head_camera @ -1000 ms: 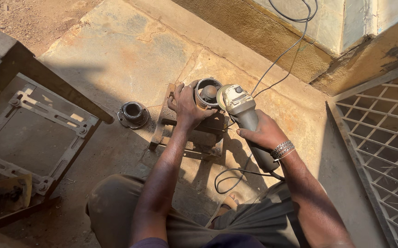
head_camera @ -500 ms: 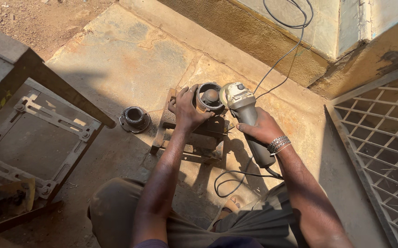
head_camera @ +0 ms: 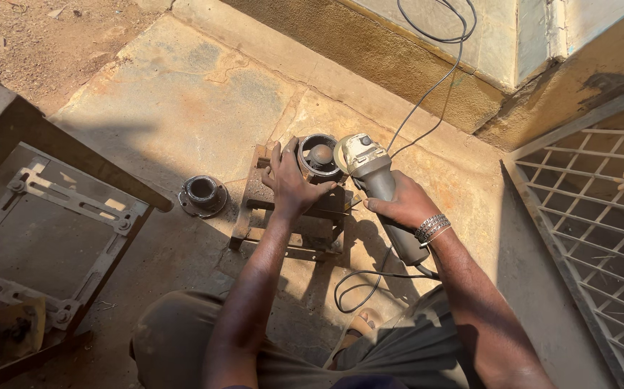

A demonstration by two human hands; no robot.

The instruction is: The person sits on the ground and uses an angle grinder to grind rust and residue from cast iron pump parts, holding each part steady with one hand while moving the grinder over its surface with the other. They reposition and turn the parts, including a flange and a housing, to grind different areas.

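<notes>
My left hand (head_camera: 292,186) rests on a round rusty metal part (head_camera: 318,155) that sits on a small dark metal stand (head_camera: 286,230), fingers spread around its near side. My right hand (head_camera: 400,205) grips the grey body of an angle grinder (head_camera: 369,169), a metal bracelet on the wrist. The grinder's head is pressed against the right side of the round part. Its black cord (head_camera: 427,86) runs up over the ledge and another loop lies by my knee.
A second round flanged metal part (head_camera: 203,194) lies on the concrete left of the stand. A metal frame with brackets (head_camera: 52,230) stands at the left. A white window grille (head_camera: 600,209) leans at the right. A low yellow wall ledge (head_camera: 369,65) runs behind.
The view has shifted slightly; both hands stay on the round part and the grinder in much the same pose.
</notes>
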